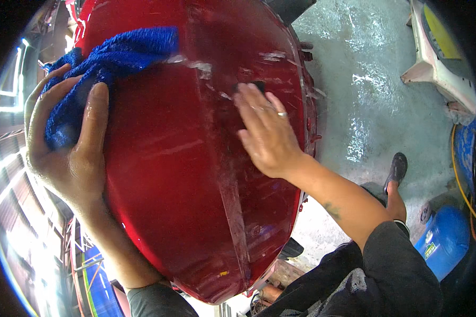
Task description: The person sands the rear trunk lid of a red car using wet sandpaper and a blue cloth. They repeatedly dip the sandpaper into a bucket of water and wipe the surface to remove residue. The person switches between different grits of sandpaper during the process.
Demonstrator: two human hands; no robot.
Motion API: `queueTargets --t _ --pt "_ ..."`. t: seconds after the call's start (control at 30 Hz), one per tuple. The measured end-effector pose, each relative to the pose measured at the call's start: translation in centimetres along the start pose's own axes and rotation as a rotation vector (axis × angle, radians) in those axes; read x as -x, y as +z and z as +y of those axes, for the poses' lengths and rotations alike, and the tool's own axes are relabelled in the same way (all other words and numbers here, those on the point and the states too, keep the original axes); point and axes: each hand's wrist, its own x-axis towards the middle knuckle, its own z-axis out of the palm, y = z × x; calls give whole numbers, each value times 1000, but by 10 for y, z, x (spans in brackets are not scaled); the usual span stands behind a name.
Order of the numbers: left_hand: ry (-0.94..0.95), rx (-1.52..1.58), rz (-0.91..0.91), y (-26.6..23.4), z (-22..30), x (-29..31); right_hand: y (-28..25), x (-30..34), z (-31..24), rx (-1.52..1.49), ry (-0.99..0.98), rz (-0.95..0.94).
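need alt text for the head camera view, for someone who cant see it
A person's right hand rests on a glossy, curved red panel, a small dark object showing at its fingertips. The left hand grips a bunched blue cloth by the panel's left edge. To the right are a shiny grey floor and a blue tank.
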Motion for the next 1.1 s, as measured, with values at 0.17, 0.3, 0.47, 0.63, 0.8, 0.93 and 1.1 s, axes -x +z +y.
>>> queueTargets --t 0.17,0.3,0.47,0.63,0.8,0.93,1.1 --pt "45 -43 10 -5 1 2 -10 14 23 78 -34 -63" --pt "42 17 39 2 1 -2 -2 19 22 69 95 29" --pt "34 3 33 -1 1 3 -9 12 7 97 36 -22" --pt "47 -11 35 2 -1 -2 -3 33 22 5 98 48" --pt "-44 41 52 -1 5 4 6 19 -28 -127 22 -68" --pt "11 -21 40 -4 8 1 4 53 -35 -112 8 -153" --pt "-46 42 47 0 4 -1 -7 -43 -8 65 -74 50"
